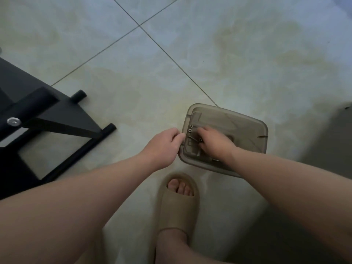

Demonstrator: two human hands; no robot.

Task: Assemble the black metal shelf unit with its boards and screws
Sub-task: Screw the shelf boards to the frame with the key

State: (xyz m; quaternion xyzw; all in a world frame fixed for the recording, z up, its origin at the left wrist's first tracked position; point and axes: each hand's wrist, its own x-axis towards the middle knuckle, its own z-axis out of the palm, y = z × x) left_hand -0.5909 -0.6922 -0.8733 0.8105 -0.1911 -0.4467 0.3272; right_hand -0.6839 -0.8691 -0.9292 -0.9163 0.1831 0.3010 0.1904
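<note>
A translucent brown plastic tray lies on the tiled floor and holds several small screws and two washers. My right hand reaches into the tray, fingers curled down over the screws; whether it has one pinched is hidden. My left hand hovers at the tray's left edge with its fingers curled in, and what it holds, if anything, cannot be seen. The black metal shelf unit lies at the left, with a silver bolt head on one bar and two tube ends pointing right.
My foot in a beige slide sandal stands just below the tray. A grey object fills the right edge. Bare floor tiles stretch beyond the tray.
</note>
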